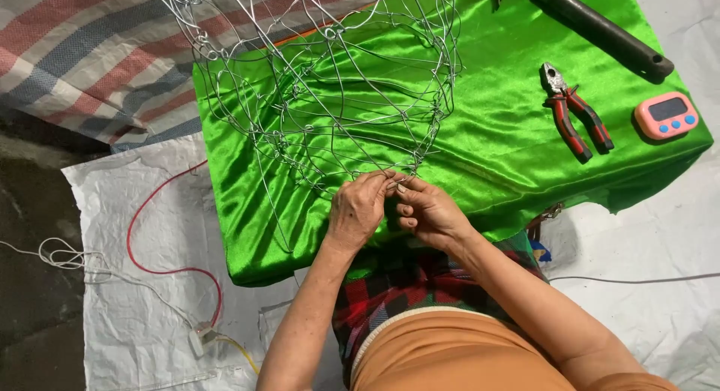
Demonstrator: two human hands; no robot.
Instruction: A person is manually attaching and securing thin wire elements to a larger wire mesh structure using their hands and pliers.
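Wire mesh basket (337,91): open silver frame, lay on green satin cloth (510,136); likely light, springy, snag-prone, best gripped at the twisted joints. Left hand (356,211) and right hand (427,211) both pinched its near rim wire. Pliers (576,113), pink timer (666,115) lay well apart.

Thin bare-metal wire frame (337,83) gleams on glossy green satin cloth (487,136); pliers (574,109) have seemingly rubbery red-black handles.

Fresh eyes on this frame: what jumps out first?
The bright green satin cloth covering the work surface, with a silver wire mesh frame on its left half. At the near edge, the left hand and right hand pinch the wire together. Red-handled pliers lie right.
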